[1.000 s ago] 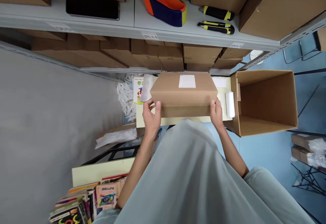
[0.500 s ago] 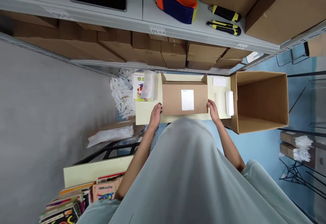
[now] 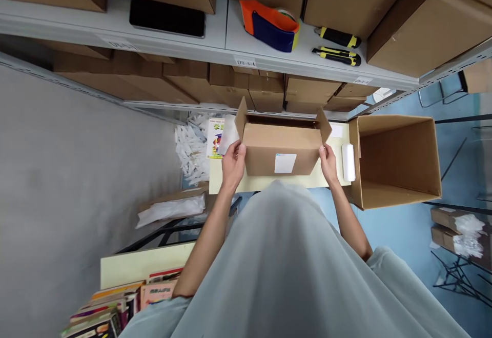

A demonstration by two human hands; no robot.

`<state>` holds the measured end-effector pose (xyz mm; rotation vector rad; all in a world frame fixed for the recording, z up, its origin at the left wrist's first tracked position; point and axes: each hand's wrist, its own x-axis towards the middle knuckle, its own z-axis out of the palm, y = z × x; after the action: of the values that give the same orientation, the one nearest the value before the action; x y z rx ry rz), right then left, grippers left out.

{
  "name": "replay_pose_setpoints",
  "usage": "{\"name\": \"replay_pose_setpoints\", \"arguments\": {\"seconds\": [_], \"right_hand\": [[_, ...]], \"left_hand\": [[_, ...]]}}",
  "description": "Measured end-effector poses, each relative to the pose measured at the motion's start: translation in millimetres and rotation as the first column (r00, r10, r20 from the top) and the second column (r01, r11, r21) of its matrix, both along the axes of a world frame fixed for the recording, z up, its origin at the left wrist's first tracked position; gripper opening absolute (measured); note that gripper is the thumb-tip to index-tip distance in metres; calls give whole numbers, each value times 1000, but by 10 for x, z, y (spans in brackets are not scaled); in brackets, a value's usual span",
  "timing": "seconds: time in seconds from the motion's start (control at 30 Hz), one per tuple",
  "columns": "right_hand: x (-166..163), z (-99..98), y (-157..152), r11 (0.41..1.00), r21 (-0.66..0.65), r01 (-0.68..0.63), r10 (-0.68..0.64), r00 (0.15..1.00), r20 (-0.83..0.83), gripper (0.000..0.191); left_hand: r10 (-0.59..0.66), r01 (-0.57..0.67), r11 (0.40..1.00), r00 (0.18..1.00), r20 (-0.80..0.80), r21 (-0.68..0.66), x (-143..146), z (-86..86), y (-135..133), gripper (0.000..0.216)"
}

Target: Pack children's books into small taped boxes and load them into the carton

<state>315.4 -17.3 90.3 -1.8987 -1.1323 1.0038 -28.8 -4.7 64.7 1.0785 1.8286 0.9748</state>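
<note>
A small cardboard box (image 3: 269,145) with a white label (image 3: 285,163) on its near side stands on a pale yellow table (image 3: 265,183). Its end flaps stick up and the top is open. My left hand (image 3: 232,161) grips the box's left end, fingers curled against it. My right hand (image 3: 328,160) grips the right end in the same way. A colourful booklet (image 3: 214,138) and a clear plastic bag (image 3: 229,133) lie just left of the box. A white roll (image 3: 347,162) lies to its right.
A large open carton (image 3: 400,161) stands at the table's right end. Above, a grey shelf (image 3: 215,45) carries a black phone (image 3: 167,17), an orange-and-blue tape dispenser (image 3: 271,24), two yellow-black cutters (image 3: 338,45) and cartons. Books (image 3: 126,304) are stacked at lower left. White packets (image 3: 190,148) are heaped left of the table.
The box was held up with its label on top, then set on the table. It has since turned so the label faces me, and the end flaps have opened.
</note>
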Motion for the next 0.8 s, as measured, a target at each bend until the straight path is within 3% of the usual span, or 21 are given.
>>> {"name": "replay_pose_setpoints", "arguments": {"seconds": [0.13, 0.33, 0.4, 0.47, 0.53, 0.6, 0.67, 0.73, 0.8], "right_hand": [[-38, 54, -235, 1000, 6, -17, 17, 1000, -20, 76], [20, -111, -317, 994, -71, -84, 82, 996, -39, 78], [83, -101, -271, 990, -86, -110, 110, 994, 0, 78], [136, -10, -201, 990, -74, -121, 126, 990, 66, 78], [148, 155, -122, 993, 2, -114, 112, 977, 180, 75], [92, 351, -40, 984, 126, -129, 86, 950, 300, 68], [-34, 509, 52, 957, 178, -230, 154, 920, 361, 57], [-206, 573, 165, 901, 89, -425, 369, 858, 359, 50], [-375, 533, 293, 793, -79, -605, 590, 728, 348, 46]], "left_hand": [[26, -26, 1000, 999, -29, 8, 7, 103, -229, 70], [43, -29, 994, 991, 129, -110, 1, -140, -326, 73], [71, -53, 990, 988, 140, -133, -60, -150, -297, 73], [89, -86, 993, 995, 36, -82, -128, -46, -256, 70], [99, -93, 994, 985, -142, 52, -166, 162, -211, 67], [88, -38, 984, 953, -288, 175, -144, 407, -156, 59], [-5, 77, 978, 938, -346, 195, -52, 594, -75, 48], [-189, 245, 961, 920, -343, 129, 81, 651, 35, 43], [-363, 401, 915, 865, -345, 43, 203, 576, 153, 42]]}}
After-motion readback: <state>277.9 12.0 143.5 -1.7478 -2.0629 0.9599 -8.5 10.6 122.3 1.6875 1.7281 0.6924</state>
